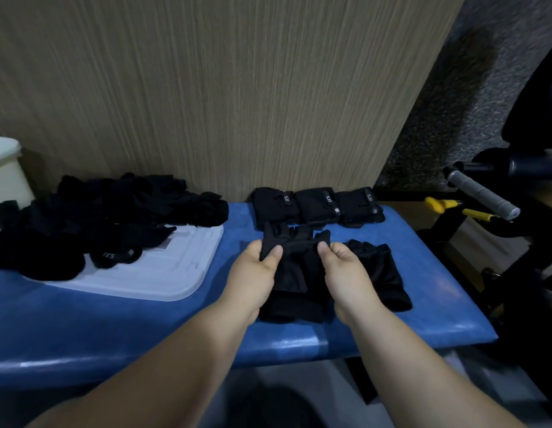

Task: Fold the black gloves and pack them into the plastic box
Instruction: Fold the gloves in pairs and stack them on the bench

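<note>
A black glove (294, 273) lies on the blue padded bench (120, 329) in front of me. My left hand (256, 273) pinches its left side near the finger end. My right hand (345, 273) pinches its right side, and the fabric bunches between my thumbs. A second black glove (382, 273) lies flat just right of it. Three folded black gloves (318, 205) sit in a row at the back against the wall. A loose pile of black gloves (107, 217) covers the left of the bench.
A translucent plastic lid (163, 267) lies under the pile's near edge. A white bin (4, 174) stands at the far left. Black gym equipment with a grey handle (481, 196) and yellow-handled parts (444, 205) stands to the right. A wood-grain wall backs the bench.
</note>
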